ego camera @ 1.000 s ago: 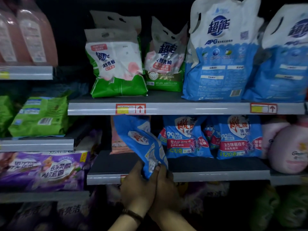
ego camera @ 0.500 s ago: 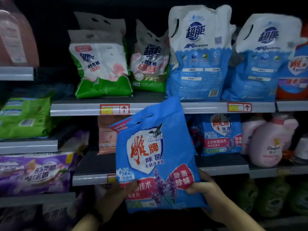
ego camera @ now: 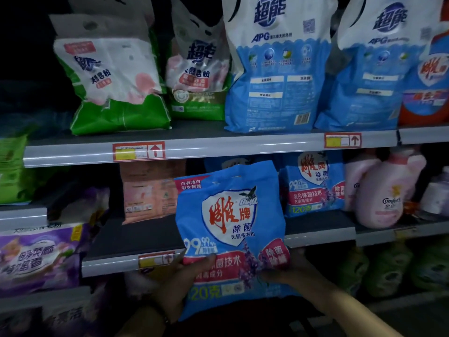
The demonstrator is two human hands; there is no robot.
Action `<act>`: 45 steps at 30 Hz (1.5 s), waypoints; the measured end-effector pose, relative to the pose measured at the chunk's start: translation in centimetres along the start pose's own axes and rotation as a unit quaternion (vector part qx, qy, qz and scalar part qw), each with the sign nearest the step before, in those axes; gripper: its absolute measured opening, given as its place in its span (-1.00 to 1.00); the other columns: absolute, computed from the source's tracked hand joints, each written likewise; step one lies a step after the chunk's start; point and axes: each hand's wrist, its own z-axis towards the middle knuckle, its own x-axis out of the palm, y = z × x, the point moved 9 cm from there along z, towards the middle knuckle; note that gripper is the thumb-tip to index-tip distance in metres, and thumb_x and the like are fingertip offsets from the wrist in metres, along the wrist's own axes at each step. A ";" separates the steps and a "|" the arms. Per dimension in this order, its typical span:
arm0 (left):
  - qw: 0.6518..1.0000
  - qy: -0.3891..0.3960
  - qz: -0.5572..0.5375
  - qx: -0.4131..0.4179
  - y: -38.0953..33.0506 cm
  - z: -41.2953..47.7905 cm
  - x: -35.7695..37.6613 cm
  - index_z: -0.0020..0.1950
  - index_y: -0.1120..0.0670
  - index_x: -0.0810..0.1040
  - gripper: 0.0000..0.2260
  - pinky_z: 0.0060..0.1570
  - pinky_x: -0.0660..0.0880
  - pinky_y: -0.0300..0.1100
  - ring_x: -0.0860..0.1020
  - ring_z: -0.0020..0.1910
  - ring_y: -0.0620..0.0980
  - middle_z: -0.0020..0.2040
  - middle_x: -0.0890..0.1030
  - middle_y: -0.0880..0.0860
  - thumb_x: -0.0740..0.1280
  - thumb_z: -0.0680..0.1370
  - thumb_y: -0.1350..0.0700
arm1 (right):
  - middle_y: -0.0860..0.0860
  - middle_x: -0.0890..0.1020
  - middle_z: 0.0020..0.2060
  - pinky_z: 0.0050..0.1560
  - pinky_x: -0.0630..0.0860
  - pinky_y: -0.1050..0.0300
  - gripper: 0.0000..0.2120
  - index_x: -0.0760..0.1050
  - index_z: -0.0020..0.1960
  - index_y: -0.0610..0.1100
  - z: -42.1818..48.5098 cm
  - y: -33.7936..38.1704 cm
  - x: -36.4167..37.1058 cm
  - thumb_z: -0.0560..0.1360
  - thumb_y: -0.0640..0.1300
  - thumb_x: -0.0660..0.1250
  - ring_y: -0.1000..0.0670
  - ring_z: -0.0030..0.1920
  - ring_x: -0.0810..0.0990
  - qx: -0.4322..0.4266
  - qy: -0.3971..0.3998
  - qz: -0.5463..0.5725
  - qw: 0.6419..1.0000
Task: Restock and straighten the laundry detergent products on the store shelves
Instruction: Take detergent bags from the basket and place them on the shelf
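I hold a blue detergent powder bag [ego camera: 228, 227] upright with its front facing me, in front of the middle shelf [ego camera: 136, 239]. My left hand [ego camera: 179, 280] grips its lower left corner, thumb on the front. My right hand [ego camera: 291, 266] grips its lower right edge. A matching blue bag [ego camera: 313, 186] stands on the middle shelf just behind and to the right. The shelf space left of the held bag is bare, with a pink pack [ego camera: 148, 193] standing at its back.
The top shelf [ego camera: 218, 147] carries green-and-white bags [ego camera: 114, 76] and tall blue-and-white pouches [ego camera: 277, 69]. Pink softener bottles [ego camera: 381, 190] stand at the right of the middle shelf. Purple packs [ego camera: 41, 256] and green packs [ego camera: 12, 171] fill the left bay. Green bags [ego camera: 388, 271] sit below right.
The bag was turned from edge-on to front-facing, then raised and moved toward the middle shelf. My hands separated from together at its bottom to one on each lower corner.
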 end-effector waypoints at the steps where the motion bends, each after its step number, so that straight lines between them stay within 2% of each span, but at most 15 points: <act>1: 1.000 -0.004 0.009 0.003 0.0 1.0 0.2 0.23 0.12 0.70 -0.66 0.15 0.62 0.26 0.73 0.05 0.31 0.10 0.75 0.25 0.56 0.46 0.21 | -0.11 0.76 0.19 0.31 0.64 -0.10 -0.44 0.64 0.31 -0.19 0.8 -0.1 -0.7 0.34 -0.35 0.66 -0.15 0.23 0.73 -0.010 -0.009 0.001 1.000; 4: 0.997 -0.007 0.068 0.026 -1.1 4.0 1.3 0.26 0.11 0.68 -0.58 0.21 0.62 0.25 0.74 0.08 0.24 0.13 0.75 0.21 0.58 0.41 0.10 | -0.14 0.74 0.21 0.39 0.56 -0.27 -0.44 0.66 0.31 -0.18 3.6 -0.3 -2.5 0.33 -0.22 0.68 -0.19 0.25 0.71 -0.033 -0.033 0.000 0.999; 9: 0.984 0.097 0.135 0.062 -2.8 10.2 3.2 0.40 0.16 0.56 -0.42 0.31 0.55 0.28 0.66 0.24 0.32 0.26 0.69 0.25 0.58 0.40 0.39 | -0.07 0.75 0.20 0.37 0.58 -0.19 -0.50 0.62 0.34 -0.18 8.8 0.9 -6.0 0.42 -0.33 0.60 -0.11 0.24 0.72 -0.045 -0.073 -0.022 0.996; 13: 0.970 0.061 0.198 0.130 -5.3 15.9 3.4 0.43 0.11 0.51 -0.28 0.31 0.57 0.21 0.66 0.26 0.22 0.27 0.70 0.14 0.66 0.31 0.30 | -0.04 0.75 0.14 0.27 0.66 0.01 -0.51 0.57 0.36 -0.18 13.6 2.9 -8.4 0.47 -0.33 0.58 0.08 0.11 0.74 -0.073 -0.115 -0.103 0.985; 16: 0.956 0.029 0.239 0.168 -5.7 19.6 3.3 0.42 0.10 0.47 -0.34 0.29 0.59 0.16 0.68 0.23 0.11 0.25 0.71 0.08 0.60 0.39 0.40 | 0.06 0.72 0.08 0.31 0.60 -0.04 -0.58 0.58 0.30 -0.11 16.9 4.0 -10.2 0.49 -0.20 0.60 0.03 0.10 0.70 -0.087 -0.168 -0.191 0.963; 18: 0.937 0.041 0.296 0.180 -4.9 20.7 3.5 0.51 0.09 0.36 -0.27 0.33 0.58 0.13 0.67 0.25 -0.03 0.30 0.68 -0.01 0.61 0.43 0.32 | 0.05 0.68 0.16 0.31 0.56 -0.03 -0.46 0.47 0.45 -0.08 18.2 3.3 -10.3 0.53 -0.14 0.57 -0.03 0.16 0.64 -0.075 -0.173 -0.230 0.955; 21: 0.912 0.088 0.364 0.167 -2.7 21.9 3.9 0.64 0.01 0.14 -0.06 0.38 0.53 0.05 0.57 0.39 -0.05 0.50 0.52 -0.06 0.64 0.42 0.01 | -0.06 0.61 0.35 0.36 0.55 -0.10 -0.28 0.31 0.61 -0.11 19.1 0.5 -10.5 0.55 -0.05 0.55 -0.15 0.31 0.60 -0.021 -0.155 -0.266 0.951; 25: 0.904 0.124 0.389 0.125 -2.4 23.0 3.9 0.65 -0.01 0.09 0.00 0.39 0.54 0.10 0.60 0.36 -0.07 0.46 0.56 -0.09 0.64 0.40 -0.09 | -0.07 0.65 0.26 0.29 0.61 -0.25 -0.43 0.44 0.49 -0.08 19.6 0.0 -11.4 0.56 0.07 0.52 -0.15 0.20 0.67 0.030 -0.119 -0.322 0.939; 26: 0.905 0.129 0.389 0.112 -2.6 23.0 4.1 0.65 -0.01 0.09 0.00 0.36 0.56 0.07 0.61 0.33 -0.11 0.43 0.58 -0.09 0.64 0.40 -0.08 | -0.06 0.66 0.23 0.29 0.61 -0.25 -0.48 0.48 0.45 -0.07 19.6 0.3 -11.4 0.57 0.06 0.51 -0.15 0.19 0.67 0.036 -0.115 -0.323 0.939; 30: 0.913 0.095 0.378 0.121 -2.8 22.7 4.5 0.56 0.11 0.20 -0.27 0.03 0.59 -0.40 0.64 0.06 -0.41 0.29 0.59 -0.07 0.53 0.51 0.32 | -0.11 0.61 0.29 0.32 0.59 -0.20 -0.44 0.40 0.52 -0.11 19.5 0.5 -10.9 0.60 0.01 0.49 -0.20 0.25 0.63 0.040 -0.143 -0.317 0.937; 33: 0.923 0.065 0.364 0.105 -1.6 23.0 3.4 0.49 0.01 0.29 -0.32 0.19 0.64 -0.16 0.68 0.12 -0.26 0.30 0.62 -0.05 0.55 0.49 0.28 | -0.09 0.64 0.20 0.26 0.57 -0.10 -0.52 0.46 0.47 -0.13 19.4 0.4 -10.7 0.62 -0.03 0.47 -0.17 0.17 0.63 0.037 -0.151 -0.323 0.934; 36: 0.927 0.005 0.364 0.094 -1.4 22.4 2.8 0.49 -0.03 0.32 -0.33 0.32 0.58 0.12 0.67 0.21 -0.01 0.28 0.64 -0.04 0.59 0.49 0.20 | -0.07 0.63 0.02 0.06 0.53 0.02 -0.62 0.55 0.34 -0.20 18.8 0.4 -10.8 0.61 -0.04 0.48 -0.02 -0.12 0.57 0.052 -0.182 -0.320 0.928; 38: 0.919 -0.036 0.385 0.076 -1.5 21.9 2.7 0.53 0.02 0.30 -0.28 0.35 0.53 0.17 0.61 0.28 0.15 0.29 0.62 0.02 0.60 0.49 0.11 | -0.11 0.65 0.01 -0.05 0.51 0.06 -0.64 0.55 0.25 -0.25 17.9 0.7 -10.9 0.58 -0.06 0.52 0.06 -0.23 0.54 0.058 -0.226 -0.320 0.918; 41: 0.866 -0.114 0.483 0.065 -2.0 21.3 2.3 0.48 0.03 0.32 -0.29 0.36 0.48 0.21 0.54 0.36 0.27 0.39 0.56 0.13 0.56 0.45 -0.15 | -0.17 0.66 0.10 -0.08 0.51 0.08 -0.56 0.47 0.28 -0.27 15.8 1.2 -10.7 0.54 -0.10 0.54 -0.15 -0.02 0.67 0.035 -0.279 -0.337 0.899; 45: 0.810 -0.149 0.565 0.050 -2.1 18.4 2.5 0.45 0.14 0.30 -0.54 0.38 0.46 0.18 0.50 0.38 0.31 0.41 0.49 0.24 0.35 0.61 0.07 | -0.12 0.66 0.14 0.08 0.57 0.08 -0.51 0.45 0.35 -0.19 13.0 1.6 -9.9 0.52 -0.05 0.53 -0.17 0.18 0.66 0.028 -0.261 -0.374 0.889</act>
